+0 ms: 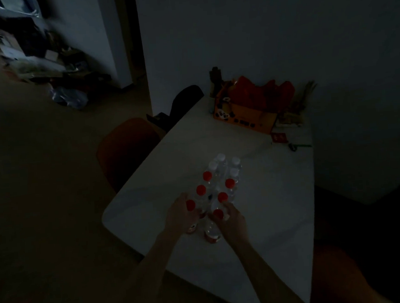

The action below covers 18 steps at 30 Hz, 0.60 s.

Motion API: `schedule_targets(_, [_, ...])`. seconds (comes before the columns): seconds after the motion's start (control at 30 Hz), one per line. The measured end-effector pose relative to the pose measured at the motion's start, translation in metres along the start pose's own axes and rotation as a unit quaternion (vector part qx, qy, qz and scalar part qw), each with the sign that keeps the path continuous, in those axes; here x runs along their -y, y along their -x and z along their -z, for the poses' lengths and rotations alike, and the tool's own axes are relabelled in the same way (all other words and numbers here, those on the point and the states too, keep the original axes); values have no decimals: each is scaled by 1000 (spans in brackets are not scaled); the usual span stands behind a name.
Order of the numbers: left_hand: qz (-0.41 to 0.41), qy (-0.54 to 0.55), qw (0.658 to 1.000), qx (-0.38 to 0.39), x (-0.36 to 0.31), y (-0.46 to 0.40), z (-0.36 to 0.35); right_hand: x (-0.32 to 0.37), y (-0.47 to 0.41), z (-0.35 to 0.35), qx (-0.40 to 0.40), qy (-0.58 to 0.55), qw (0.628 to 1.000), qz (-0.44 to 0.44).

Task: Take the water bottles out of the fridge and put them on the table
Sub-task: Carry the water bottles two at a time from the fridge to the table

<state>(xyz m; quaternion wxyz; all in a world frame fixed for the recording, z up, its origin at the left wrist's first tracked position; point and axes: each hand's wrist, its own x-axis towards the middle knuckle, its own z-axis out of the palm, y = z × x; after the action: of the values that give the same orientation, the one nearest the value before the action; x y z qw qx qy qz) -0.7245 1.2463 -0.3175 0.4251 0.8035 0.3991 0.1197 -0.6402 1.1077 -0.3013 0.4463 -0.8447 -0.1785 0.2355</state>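
Nearest, two bare forearms are seen reaching over the near-left corner of a pale, smooth bench (255, 183) with rounded corners. The left hand (178, 215) is curled round a clear plastic bottle with a red cap (190, 205), its fingers wrapped about the upper body of the bottle. The right hand (230, 220) is closed in the same way round a second red-capped bottle (218, 214), whose transparent body and reddish label band are visible below the hand. Whether either bottle is resting on the bench or lifted slightly cannot be told in the dim light.

Just beyond the hands, a tight cluster of water bottles (220, 180) is stood upright on the bench in two rows running away from the near-left corner. Round red caps are borne by the nearer ones and white caps by the farther ones; all the bodies are clear and glossy.

Off the left edge of the bench, a rounded brown chair (127, 147) is pushed close. Toward the far edge, an orange cardboard box (243, 115) with dark printed marks is set, crumpled red material (261, 92) rising from it. A small red packet (279, 137) lies beside the box.
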Motion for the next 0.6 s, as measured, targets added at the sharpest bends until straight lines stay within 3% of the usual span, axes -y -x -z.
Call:
schedule_targets(0.17, [-3, 185, 983, -16, -64, 11, 56, 57, 7, 54, -61, -76, 992, 74])
schedule_targets(0.37, [-100, 246, 964, -3, -168, 51, 122, 130, 72, 144, -119, -190, 958, 181])
schedule_targets(0.6, [-215, 298, 927, 69, -257, 124, 117, 154, 156, 244, -208, -255, 903, 275])
